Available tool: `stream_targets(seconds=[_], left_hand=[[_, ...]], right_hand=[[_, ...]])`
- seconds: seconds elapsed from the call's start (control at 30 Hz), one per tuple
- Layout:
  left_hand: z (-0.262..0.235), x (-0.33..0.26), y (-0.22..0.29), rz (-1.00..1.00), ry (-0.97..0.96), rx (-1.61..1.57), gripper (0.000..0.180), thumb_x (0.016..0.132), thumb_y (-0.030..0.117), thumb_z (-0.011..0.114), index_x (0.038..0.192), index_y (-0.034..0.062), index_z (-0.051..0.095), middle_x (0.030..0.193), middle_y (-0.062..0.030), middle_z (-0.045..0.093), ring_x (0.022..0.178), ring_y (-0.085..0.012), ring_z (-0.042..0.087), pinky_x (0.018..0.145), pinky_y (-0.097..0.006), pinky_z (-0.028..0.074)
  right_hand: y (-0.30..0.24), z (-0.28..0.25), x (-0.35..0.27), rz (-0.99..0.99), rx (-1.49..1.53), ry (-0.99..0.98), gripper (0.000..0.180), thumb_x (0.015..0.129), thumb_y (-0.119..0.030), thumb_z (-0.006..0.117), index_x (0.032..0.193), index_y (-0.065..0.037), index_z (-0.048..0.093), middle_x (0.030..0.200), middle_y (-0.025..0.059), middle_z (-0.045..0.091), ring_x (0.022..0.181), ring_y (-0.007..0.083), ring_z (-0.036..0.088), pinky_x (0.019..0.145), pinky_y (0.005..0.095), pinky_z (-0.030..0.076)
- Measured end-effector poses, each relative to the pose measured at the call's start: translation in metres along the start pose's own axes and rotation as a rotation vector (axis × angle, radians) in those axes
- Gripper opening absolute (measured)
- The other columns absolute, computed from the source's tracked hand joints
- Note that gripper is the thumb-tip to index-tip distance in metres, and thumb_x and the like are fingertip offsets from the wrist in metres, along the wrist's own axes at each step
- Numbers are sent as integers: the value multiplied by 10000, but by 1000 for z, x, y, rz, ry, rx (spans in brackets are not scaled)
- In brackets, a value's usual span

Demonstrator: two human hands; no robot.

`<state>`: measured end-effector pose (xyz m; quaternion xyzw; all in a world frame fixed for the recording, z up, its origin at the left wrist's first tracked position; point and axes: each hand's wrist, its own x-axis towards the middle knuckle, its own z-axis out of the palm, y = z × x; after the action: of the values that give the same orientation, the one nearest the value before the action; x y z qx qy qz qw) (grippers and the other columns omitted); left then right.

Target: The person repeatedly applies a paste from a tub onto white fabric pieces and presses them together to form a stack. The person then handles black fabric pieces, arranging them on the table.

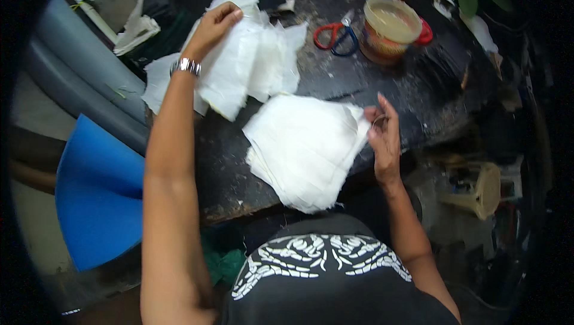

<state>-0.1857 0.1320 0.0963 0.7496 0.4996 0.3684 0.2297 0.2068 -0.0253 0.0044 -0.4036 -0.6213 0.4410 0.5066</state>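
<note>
left hand (212,26) pinches a white sheet (239,68) above the loose pile; right hand (382,130), fingers curled, seemingly grips the white stack (302,148) edge on the dark surface (335,80).

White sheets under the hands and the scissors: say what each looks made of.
The white sheets look like thin fabric or paper, matte, with frayed, uneven edges; which one is unclear. The scissors show shiny metal blades and glossy, probably plastic, handles in red and blue.

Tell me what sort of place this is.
Probably a small home workshop for paper or cloth craft: a worn black worktable carries stacked white sheets, scissors and a tub of paste-like stuff.
</note>
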Motion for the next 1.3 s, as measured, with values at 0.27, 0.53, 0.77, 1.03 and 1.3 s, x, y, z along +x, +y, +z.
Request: stream_targets(seconds=[0.27, 0.53, 0.77, 1.03, 1.3], left_hand=[[130, -37, 42, 382, -13, 212, 254, 892, 180, 670, 1117, 65, 648, 1202, -128, 598, 1118, -312, 579, 965, -402, 455], [195, -88, 96, 192, -155, 99, 123, 847, 130, 699, 909, 47, 633, 909, -94, 583, 870, -288, 572, 781, -395, 458], [202, -93, 93, 354, -59, 168, 133, 839, 108, 697, 907, 86, 585, 872, -59, 578, 869, -251, 556, 791, -362, 393], [199, -96, 99, 418, 3, 180, 141, 831, 78, 673, 906, 73, 554, 825, -81, 552, 831, -266, 536, 767, -373, 382], [207, -95, 93, 401, 44, 214, 121, 858, 87, 646, 878, 66, 529, 812, -100, 543, 793, -284, 526, 752, -381, 375]], right_hand=[[-22, -14, -31, -373, -717, -100, 541, 788, -125, 570, 1327, -107, 607, 1476, 205, 370, 1355, 367, 296, 1141, 456, 160], [-11, 6, -50, -322, -1146, -305, 572, 906, -432, 501, 1376, -109, 536, 1574, 199, 237, 1476, 376, 101, 1134, 608, -1], [-30, -11, -59, -624, -806, -353, 351, 809, -366, 593, 1059, -150, 711, 1479, 138, 401, 1441, 339, 221, 1144, 618, -5], [1, -14, -26, -628, -1183, -235, 406, 853, -411, 598, 1223, -256, 656, 1550, 103, 319, 1476, 333, 143, 1134, 644, -43], [-26, 12, -64, -671, -861, -499, 439, 841, -397, 575, 1240, -227, 642, 1520, 114, 363, 1469, 346, 176, 1129, 655, -82]])
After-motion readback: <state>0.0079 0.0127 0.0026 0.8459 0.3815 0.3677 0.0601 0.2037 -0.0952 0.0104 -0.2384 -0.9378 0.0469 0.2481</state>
